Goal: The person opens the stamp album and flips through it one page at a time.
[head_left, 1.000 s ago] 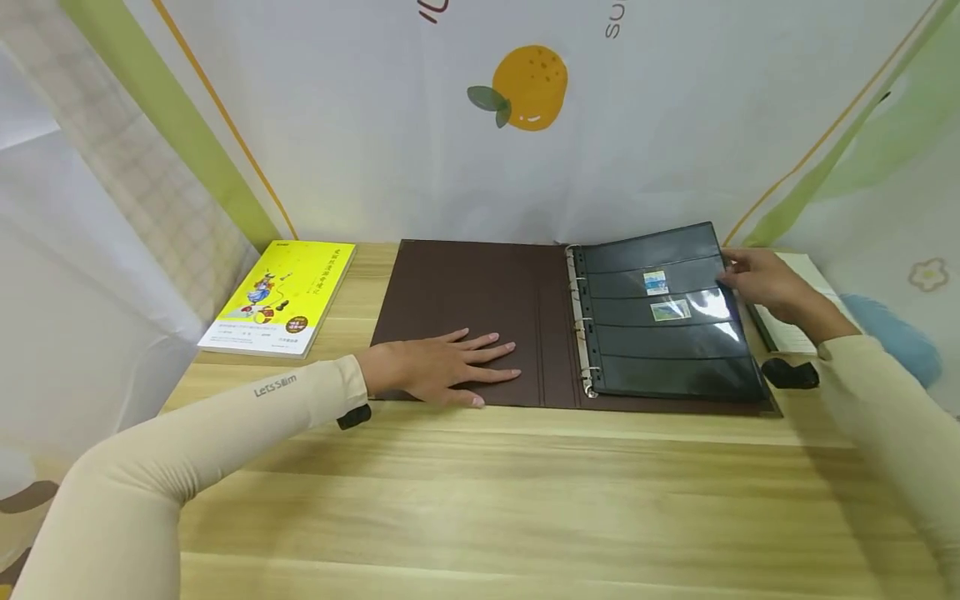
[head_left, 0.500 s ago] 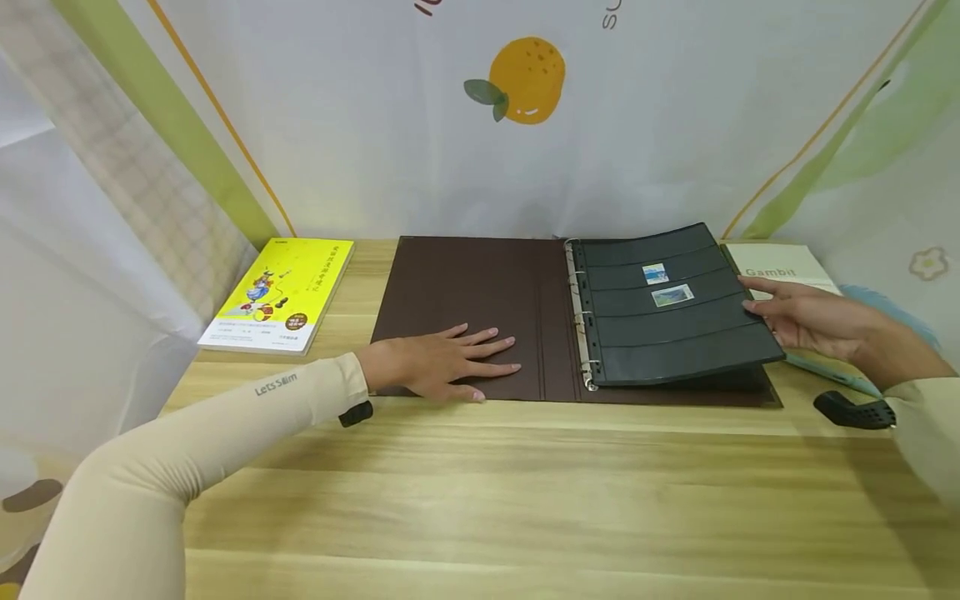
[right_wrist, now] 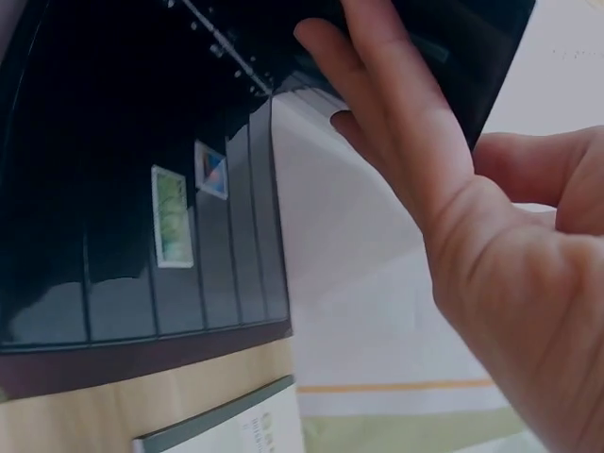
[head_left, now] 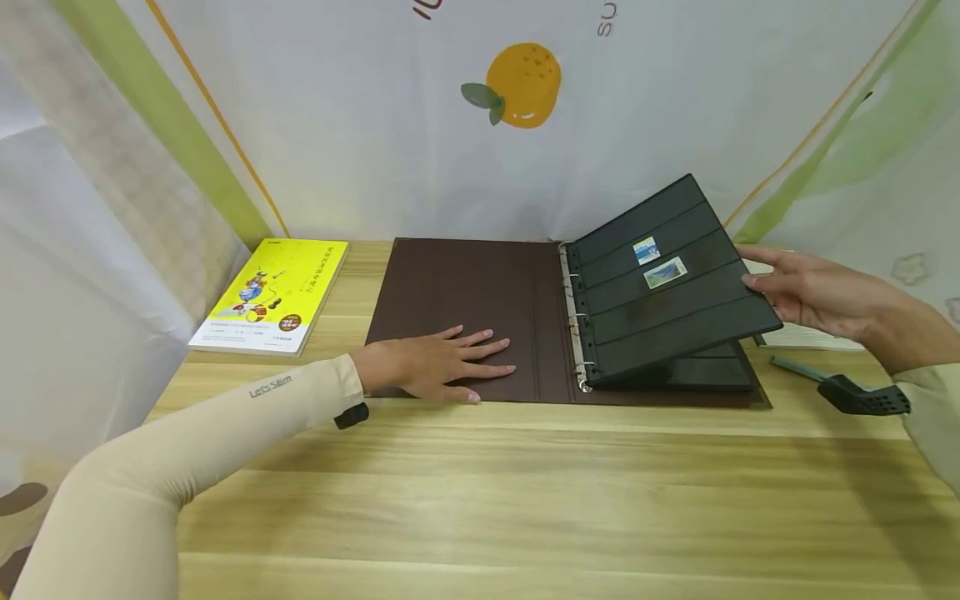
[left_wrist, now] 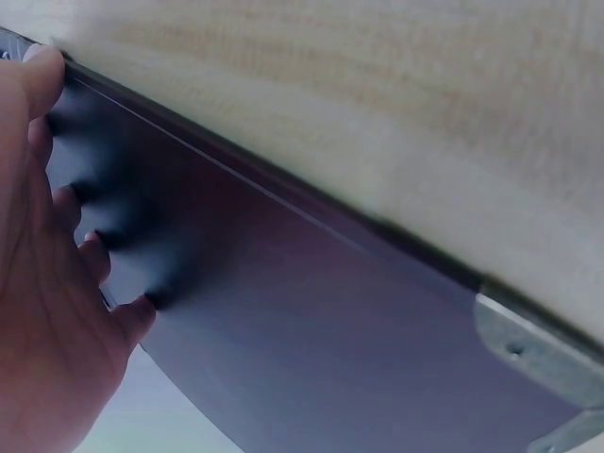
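Over at nine o'clock from the brown ring binder (head_left: pixel 465 287), a yellow book (head_left: pixel 281 287) is lying; at three, the right hand (head_left: pixel 832 296) is hiding part of a white book (head_left: pixel 813 337). It is pinching the binder's black page (head_left: pixel 675 312) at two o'clock, where two stamps (head_left: pixel 665 272) are sitting. The left hand (head_left: pixel 423 367) is resting on the binder, gripping nothing.

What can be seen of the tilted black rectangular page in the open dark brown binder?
The black rectangular page looks like smooth plastic, divided by lines, with two small stamp-like pictures. Its left edge sits on silvery metal rings; its free side slopes upward above another black page, and the right hand pinches its right edge.
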{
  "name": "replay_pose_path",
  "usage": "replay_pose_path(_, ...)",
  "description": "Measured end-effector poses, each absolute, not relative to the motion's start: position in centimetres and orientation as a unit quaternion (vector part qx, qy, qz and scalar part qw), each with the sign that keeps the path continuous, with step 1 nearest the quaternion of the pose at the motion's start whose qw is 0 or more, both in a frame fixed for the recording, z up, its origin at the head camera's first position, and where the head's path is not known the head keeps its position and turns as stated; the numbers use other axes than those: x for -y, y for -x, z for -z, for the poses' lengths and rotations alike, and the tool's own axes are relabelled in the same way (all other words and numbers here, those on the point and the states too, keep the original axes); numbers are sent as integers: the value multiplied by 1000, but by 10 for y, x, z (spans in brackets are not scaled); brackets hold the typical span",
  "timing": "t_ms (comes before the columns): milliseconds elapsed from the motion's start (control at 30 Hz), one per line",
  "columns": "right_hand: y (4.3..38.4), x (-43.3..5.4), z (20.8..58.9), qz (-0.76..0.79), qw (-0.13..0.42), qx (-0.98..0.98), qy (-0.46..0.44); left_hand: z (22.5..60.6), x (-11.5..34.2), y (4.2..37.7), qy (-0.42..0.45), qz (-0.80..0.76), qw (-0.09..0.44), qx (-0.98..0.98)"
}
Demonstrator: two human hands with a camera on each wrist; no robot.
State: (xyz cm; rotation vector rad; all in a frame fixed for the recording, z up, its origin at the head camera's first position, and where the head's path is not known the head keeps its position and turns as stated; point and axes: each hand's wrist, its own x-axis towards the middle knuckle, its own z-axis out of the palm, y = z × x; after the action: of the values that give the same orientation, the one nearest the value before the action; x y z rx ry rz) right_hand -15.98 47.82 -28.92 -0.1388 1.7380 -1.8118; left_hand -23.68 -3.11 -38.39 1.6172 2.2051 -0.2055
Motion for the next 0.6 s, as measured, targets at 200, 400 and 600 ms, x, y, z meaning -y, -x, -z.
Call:
replay_pose_path(200, 161, -466, 266, 547, 273, -791, -4, 383, 31, 236, -581, 71, 195, -787)
replay_pose_path(400, 169, -457, 242, 542, 287, -789, 32, 383, 31, 236, -580, 71, 196, -788)
replay_pose_path(600, 179, -443, 226, 534, 305, -787, 51, 384, 31, 236, -581, 70, 198, -787)
